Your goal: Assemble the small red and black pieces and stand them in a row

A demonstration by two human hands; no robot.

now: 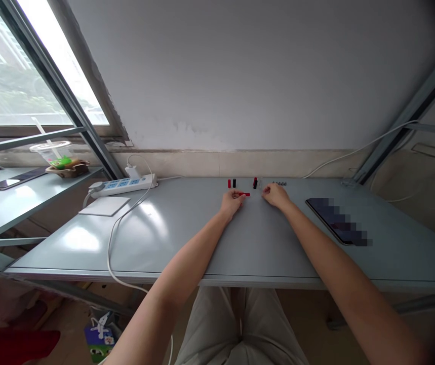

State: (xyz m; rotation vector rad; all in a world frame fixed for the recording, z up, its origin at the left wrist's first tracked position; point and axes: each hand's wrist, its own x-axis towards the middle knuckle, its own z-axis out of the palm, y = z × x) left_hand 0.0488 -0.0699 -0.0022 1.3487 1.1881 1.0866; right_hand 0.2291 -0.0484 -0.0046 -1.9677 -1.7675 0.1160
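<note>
My left hand (pixel 232 201) rests on the grey table (pixel 187 238) with its fingers curled, their tips on a small red piece (pixel 246 194). My right hand (pixel 274 194) lies a little to the right, fingers curled in; what they hold, if anything, is too small to make out. Just beyond the hands stand a red piece and a black piece (pixel 232 183) side by side, then another red and black pair (pixel 255 183). A row of several tiny dark parts (pixel 279 183) lies by the wall to the right.
A tablet (pixel 337 220) lies flat on the table's right side. At the left are a white power strip (pixel 123 185), a white cable (pixel 115 238) that runs off the front edge, and a white pad (pixel 104 206). A side table at far left holds a drink cup (pixel 52 153).
</note>
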